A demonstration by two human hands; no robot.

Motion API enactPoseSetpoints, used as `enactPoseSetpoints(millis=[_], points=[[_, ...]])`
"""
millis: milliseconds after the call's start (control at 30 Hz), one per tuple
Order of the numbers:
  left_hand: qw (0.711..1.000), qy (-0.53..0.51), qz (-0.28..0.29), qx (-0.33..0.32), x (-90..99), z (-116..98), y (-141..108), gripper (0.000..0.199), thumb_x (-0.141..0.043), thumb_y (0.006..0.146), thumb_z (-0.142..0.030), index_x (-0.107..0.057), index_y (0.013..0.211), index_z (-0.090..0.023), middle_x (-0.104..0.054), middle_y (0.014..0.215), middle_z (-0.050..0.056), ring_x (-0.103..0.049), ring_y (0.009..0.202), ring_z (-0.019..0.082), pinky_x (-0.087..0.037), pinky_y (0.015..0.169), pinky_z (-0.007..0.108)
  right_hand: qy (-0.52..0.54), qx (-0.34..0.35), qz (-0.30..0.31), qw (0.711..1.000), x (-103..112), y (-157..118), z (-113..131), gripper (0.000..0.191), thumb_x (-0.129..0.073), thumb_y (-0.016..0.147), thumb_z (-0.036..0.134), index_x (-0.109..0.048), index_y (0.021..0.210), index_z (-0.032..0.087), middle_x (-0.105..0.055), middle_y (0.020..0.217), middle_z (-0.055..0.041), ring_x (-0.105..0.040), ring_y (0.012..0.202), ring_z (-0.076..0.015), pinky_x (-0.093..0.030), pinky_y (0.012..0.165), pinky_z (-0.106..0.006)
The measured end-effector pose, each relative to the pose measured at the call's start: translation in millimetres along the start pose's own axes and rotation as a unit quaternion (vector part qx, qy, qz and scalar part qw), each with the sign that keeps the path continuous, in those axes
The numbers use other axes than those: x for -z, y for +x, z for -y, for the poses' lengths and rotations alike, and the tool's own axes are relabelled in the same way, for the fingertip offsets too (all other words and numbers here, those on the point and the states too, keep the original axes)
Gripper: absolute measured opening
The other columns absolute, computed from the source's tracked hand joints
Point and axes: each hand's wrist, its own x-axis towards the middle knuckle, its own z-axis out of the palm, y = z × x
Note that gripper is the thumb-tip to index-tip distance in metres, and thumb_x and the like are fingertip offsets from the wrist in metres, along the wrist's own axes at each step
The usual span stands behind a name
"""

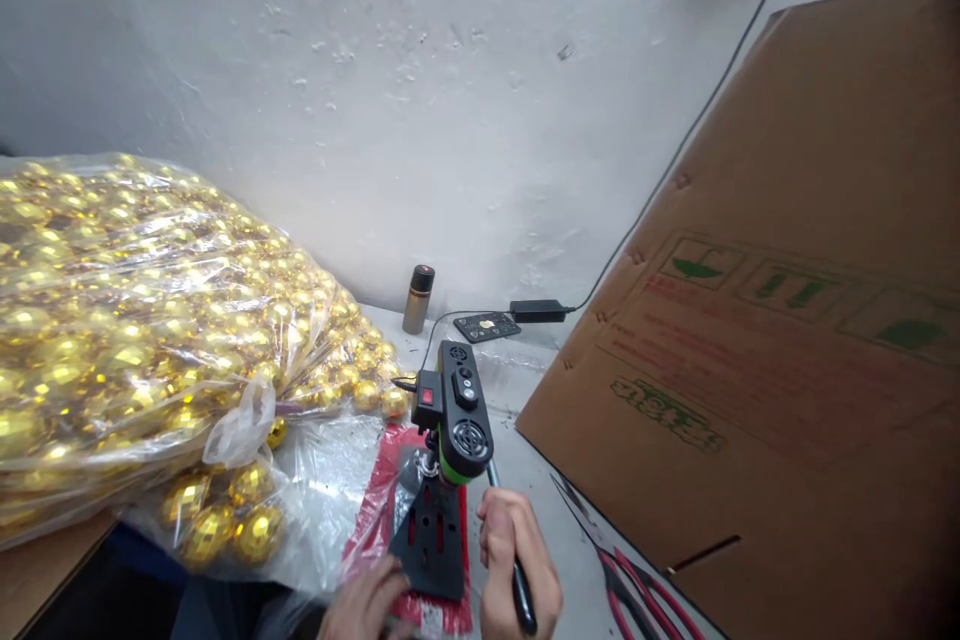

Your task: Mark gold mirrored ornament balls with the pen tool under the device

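My right hand is closed around a slim tool with a black handle. Its thin, pale shaft points up beside a small black machine. The machine has two round grilles, a green underside and a side box with a red switch. A slotted black base plate carries it, lying on a red plastic packet. At the plate's lower left edge is my left hand, somewhat blurred, its fingers stretched out and apparently touching the plate. The tool's tip is hidden behind the machine.
A large clear bag of shiny gold balls fills the left side. A cardboard box leans on the right, with red-handled cutters beside it. Near the wall are a small cylinder, a phone and a power adapter.
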Motion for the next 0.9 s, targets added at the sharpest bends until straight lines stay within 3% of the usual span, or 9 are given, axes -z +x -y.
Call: enactPoseSetpoints(millis=[100, 167, 233, 333, 433, 500, 700, 800, 900], points=[[0.988, 0.133, -0.049, 0.062, 12.9, 21, 48, 0.035, -0.041, 0.100, -0.015, -0.070, 0.119, -0.017, -0.078, 0.109, 0.015, -0.075, 0.101, 0.026, -0.062, 0.091, 0.038, 0.008, 0.003, -0.002, 1.000, -3, -1, 3, 0.035, -0.046, 0.106, 0.037, -0.056, 0.076, 0.021, -0.048, 0.074, 0.0008, -0.040, 0.058, -0.0121, -0.032, 0.055, -0.029], [0.961, 0.230, -0.031, 0.151, 23.1, 36, 82, 0.039, -0.036, 0.092, -0.003, -0.070, 0.111, -0.010, -0.077, 0.104, 0.019, -0.074, 0.098, 0.030, -0.060, 0.090, 0.045, 0.009, 0.019, -0.001, 1.000, -4, -1, 3, 0.035, -0.046, 0.106, 0.036, -0.056, 0.076, 0.021, -0.049, 0.075, 0.0004, -0.041, 0.058, -0.0125, -0.032, 0.056, -0.029], [0.945, 0.257, -0.019, 0.200, 32.2, 53, 111, 0.045, -0.038, 0.083, 0.004, -0.067, 0.117, -0.003, -0.074, 0.111, 0.024, -0.072, 0.105, 0.033, -0.057, 0.092, 0.047, 0.010, 0.029, -0.001, 1.000, -4, -1, 2, 0.034, -0.046, 0.106, 0.035, -0.057, 0.077, 0.021, -0.050, 0.075, 0.0001, -0.042, 0.059, -0.0129, -0.032, 0.056, -0.029], [0.948, 0.250, -0.016, 0.196, 42.2, 72, 142, 0.067, -0.041, 0.074, 0.008, -0.053, 0.140, 0.000, -0.065, 0.135, 0.028, -0.064, 0.126, 0.035, -0.053, 0.103, 0.048, 0.018, 0.023, -0.004, 1.000, -4, -2, 1, 0.033, -0.046, 0.107, 0.034, -0.056, 0.078, 0.022, -0.050, 0.075, 0.0002, -0.043, 0.060, -0.0131, -0.032, 0.056, -0.029], [0.961, 0.224, 0.001, 0.160, 49.1, 83, 165, 0.082, -0.042, 0.071, 0.008, -0.043, 0.151, -0.008, -0.054, 0.153, 0.021, -0.049, 0.144, 0.030, -0.043, 0.116, 0.046, 0.027, 0.011, -0.006, 1.000, -6, -3, 1, 0.033, -0.046, 0.107, 0.034, -0.055, 0.077, 0.022, -0.048, 0.075, 0.0003, -0.044, 0.061, -0.0133, -0.033, 0.057, -0.029], [0.969, 0.201, 0.024, 0.140, 52.4, 86, 179, 0.081, -0.043, 0.072, 0.007, -0.045, 0.150, -0.013, -0.054, 0.154, 0.016, -0.046, 0.146, 0.027, -0.040, 0.120, 0.044, 0.030, 0.006, -0.008, 0.999, -7, -3, 2, 0.034, -0.046, 0.107, 0.034, -0.054, 0.076, 0.022, -0.048, 0.075, 0.0004, -0.044, 0.061, -0.0134, -0.033, 0.057, -0.029], [0.973, 0.137, 0.081, 0.167, 57.5, 85, 194, 0.053, -0.055, 0.078, -0.004, -0.061, 0.129, -0.017, -0.066, 0.130, 0.018, -0.058, 0.129, 0.033, -0.047, 0.108, 0.049, 0.038, 0.021, -0.010, 0.999, -8, -3, 5, 0.033, -0.045, 0.107, 0.030, -0.053, 0.076, 0.022, -0.048, 0.076, 0.0003, -0.044, 0.062, -0.0133, -0.037, 0.060, -0.028], [0.972, 0.097, 0.086, 0.196, 63.2, 79, 185, 0.051, -0.061, 0.076, -0.008, -0.062, 0.125, -0.019, -0.068, 0.126, 0.016, -0.061, 0.123, 0.032, -0.048, 0.104, 0.045, 0.024, 0.035, -0.006, 0.999, -5, -1, 2, 0.032, -0.045, 0.107, 0.030, -0.053, 0.077, 0.022, -0.050, 0.075, 0.0000, -0.048, 0.064, -0.0138, -0.040, 0.062, -0.027], [0.971, 0.050, 0.085, 0.217, 71.3, 64, 167, 0.045, -0.065, 0.083, -0.027, -0.060, 0.127, -0.019, -0.071, 0.119, 0.013, -0.067, 0.113, 0.031, -0.051, 0.099, 0.043, 0.007, 0.075, 0.022, 0.997, 1, 4, -3, 0.029, -0.045, 0.106, 0.027, -0.056, 0.079, 0.022, -0.052, 0.075, 0.0003, -0.050, 0.063, -0.0130, -0.042, 0.061, -0.025]])
